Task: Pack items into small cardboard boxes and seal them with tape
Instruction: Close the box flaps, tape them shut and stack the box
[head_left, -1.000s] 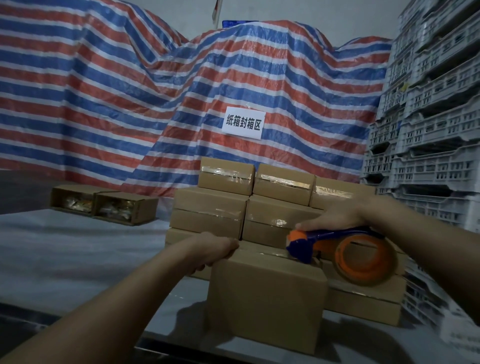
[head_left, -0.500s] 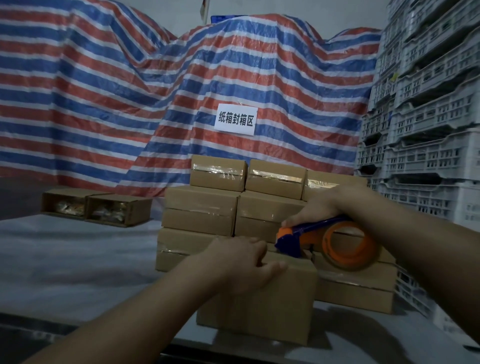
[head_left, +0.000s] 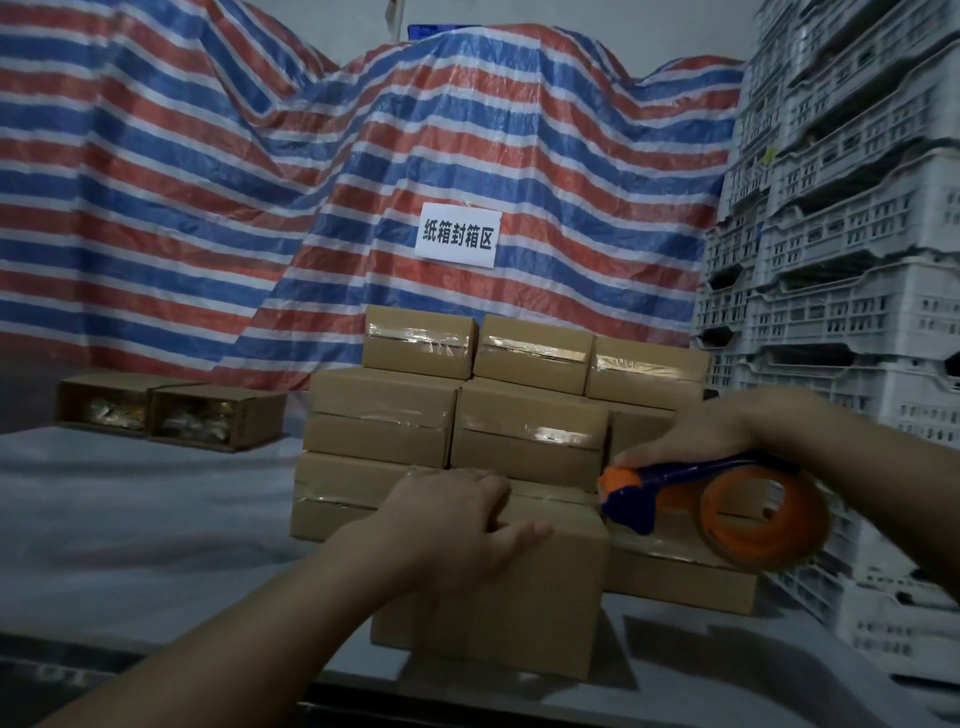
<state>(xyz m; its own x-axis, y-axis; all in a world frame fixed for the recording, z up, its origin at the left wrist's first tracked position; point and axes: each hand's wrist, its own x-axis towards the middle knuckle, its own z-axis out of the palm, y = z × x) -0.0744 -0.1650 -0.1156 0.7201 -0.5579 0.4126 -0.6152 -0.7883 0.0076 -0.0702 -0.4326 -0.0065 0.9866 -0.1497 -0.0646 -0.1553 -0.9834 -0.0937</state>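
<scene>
Because the cardboard box (head_left: 519, 587) under our left hand (head_left: 457, 519) is small and closed, we judge it light and fairly stiff along its edges, though its top flaps would give under a hard press. We would take hold across the top near edge, where the corner resists crushing. Our left hand lies over that top edge, fingers bent down the far side and thumb along the near face, gripping the box to steady it. Our right hand (head_left: 696, 431) is curled round the blue handle of the tape dispenser (head_left: 727, 499), its orange nose touching the box's right top corner. Just beyond both hands stands the stack of sealed boxes (head_left: 384, 415). Far to the left of our left hand, two open boxes (head_left: 171, 415) wait on the table (head_left: 130, 519).
</scene>
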